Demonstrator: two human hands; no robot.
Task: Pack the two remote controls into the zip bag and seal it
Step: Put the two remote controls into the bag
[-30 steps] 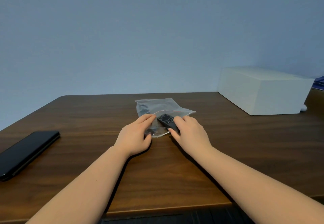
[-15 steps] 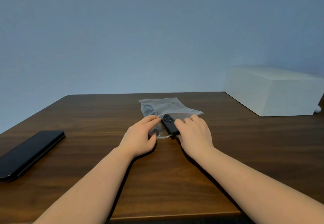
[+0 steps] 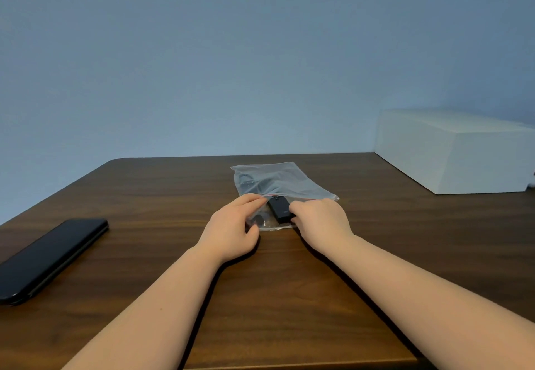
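Note:
A clear zip bag [image 3: 285,180] lies flat on the brown table [image 3: 150,196], its mouth facing me. A dark remote control [image 3: 251,185] shows dimly through the plastic at the bag's far left. A second black remote control [image 3: 279,210] lies half inside the mouth, with its near end sticking out. My left hand [image 3: 231,229] pinches the bag's near left edge and holds the mouth apart. My right hand [image 3: 320,222] grips the near end of the second remote with its fingertips.
A flat black device [image 3: 49,256] lies at the table's left edge. A white box [image 3: 457,152] stands at the far right. The table's front edge runs just below my forearms.
The second remote has slid farther into the bag, pushed by my right hand. My left hand has stayed on the bag's edge.

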